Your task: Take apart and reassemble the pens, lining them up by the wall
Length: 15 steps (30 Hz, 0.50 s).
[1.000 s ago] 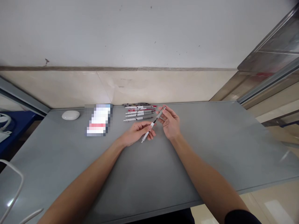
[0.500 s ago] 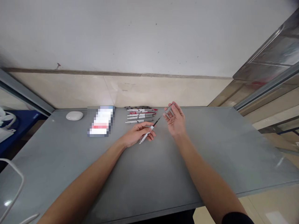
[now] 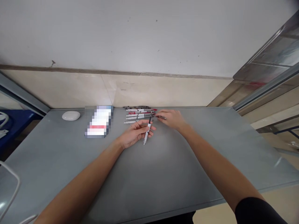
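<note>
Left hand (image 3: 133, 136) pinches pen (image 3: 146, 136) by barrel, likely so refill (image 3: 150, 119) stands clear; right hand (image 3: 172, 119), fingertips pinching small piece (image 3: 161, 117) beside pen row (image 3: 140, 117).

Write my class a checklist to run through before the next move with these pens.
1. Left hand holds the pen barrel: ok.
2. Refill sticks out of the barrel's far end, uncovered: ok.
3. Slim piece in the right hand fully visible: not ok, partly hidden.
4. Right hand touching no pen in the row of pens: cannot tell.
5. Phone and white rounded object apart from both hands: ok.
</note>
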Tool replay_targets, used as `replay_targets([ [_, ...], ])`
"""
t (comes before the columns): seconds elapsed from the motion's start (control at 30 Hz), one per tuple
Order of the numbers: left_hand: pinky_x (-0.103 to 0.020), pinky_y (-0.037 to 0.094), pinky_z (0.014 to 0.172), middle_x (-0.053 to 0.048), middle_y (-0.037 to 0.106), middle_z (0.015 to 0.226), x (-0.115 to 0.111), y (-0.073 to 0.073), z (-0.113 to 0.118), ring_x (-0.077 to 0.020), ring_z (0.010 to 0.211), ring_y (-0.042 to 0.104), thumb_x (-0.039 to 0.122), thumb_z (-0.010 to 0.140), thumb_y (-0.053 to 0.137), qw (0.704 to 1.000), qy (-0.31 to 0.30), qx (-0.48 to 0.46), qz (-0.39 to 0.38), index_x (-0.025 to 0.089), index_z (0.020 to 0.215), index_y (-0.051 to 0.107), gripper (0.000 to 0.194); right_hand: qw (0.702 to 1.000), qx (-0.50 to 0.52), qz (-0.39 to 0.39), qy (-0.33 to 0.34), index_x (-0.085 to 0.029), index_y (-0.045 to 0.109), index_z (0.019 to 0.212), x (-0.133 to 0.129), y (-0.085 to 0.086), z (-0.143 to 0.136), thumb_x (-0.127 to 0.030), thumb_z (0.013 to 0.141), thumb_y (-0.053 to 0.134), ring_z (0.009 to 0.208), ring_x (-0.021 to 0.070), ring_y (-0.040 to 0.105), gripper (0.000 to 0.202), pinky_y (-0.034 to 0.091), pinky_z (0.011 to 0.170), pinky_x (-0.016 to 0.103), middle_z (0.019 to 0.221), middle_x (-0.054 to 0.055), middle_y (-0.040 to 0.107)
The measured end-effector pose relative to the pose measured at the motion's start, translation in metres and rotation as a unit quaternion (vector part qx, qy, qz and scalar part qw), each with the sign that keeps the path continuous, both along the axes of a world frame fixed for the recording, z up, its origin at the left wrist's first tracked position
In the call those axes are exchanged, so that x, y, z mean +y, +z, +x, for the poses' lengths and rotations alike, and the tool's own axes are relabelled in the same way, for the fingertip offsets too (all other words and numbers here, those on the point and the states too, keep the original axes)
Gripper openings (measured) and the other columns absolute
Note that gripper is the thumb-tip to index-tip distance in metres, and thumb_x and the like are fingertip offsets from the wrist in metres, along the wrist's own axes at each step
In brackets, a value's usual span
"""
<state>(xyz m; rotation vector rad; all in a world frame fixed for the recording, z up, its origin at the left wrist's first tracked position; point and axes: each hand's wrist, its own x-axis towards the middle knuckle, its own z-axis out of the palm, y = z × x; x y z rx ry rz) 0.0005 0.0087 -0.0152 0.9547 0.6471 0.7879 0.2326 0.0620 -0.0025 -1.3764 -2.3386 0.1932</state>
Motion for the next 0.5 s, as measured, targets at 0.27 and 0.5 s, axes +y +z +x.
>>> replay_targets([
  [0.27, -0.03, 0.052, 0.08, -0.006, 0.071, 0.1, 0.0014, -0.001, 0.0001, -0.0135, 0.081, 0.067, 0.024, 0.084, 0.07, 1.0, -0.005, -0.012, 0.001, 0.019, 0.111, 0.061, 0.029, 0.985, -0.155, 0.062, 0.039, -0.033, 0.071, 0.112, 0.0107, -0.0062, -0.005, -0.03, 0.095, 0.043, 0.1, 0.0205, 0.067, 0.033, 0.044, 0.064, 0.03, 0.119, -0.001, 0.072],
  [0.5, -0.03, 0.052, 0.079, -0.006, 0.071, 0.099, 0.0015, -0.0009, 0.0017, -0.0137, 0.08, 0.067, 0.024, 0.085, 0.07, 1.0, -0.005, -0.011, 0.003, 0.019, 0.11, 0.062, 0.027, 0.986, -0.145, 0.062, 0.052, -0.035, 0.071, 0.112, 0.01, -0.0046, 0.0015, -0.032, 0.093, 0.049, 0.099, 0.0195, 0.066, 0.029, 0.043, 0.063, 0.029, 0.12, -0.003, 0.071],
])
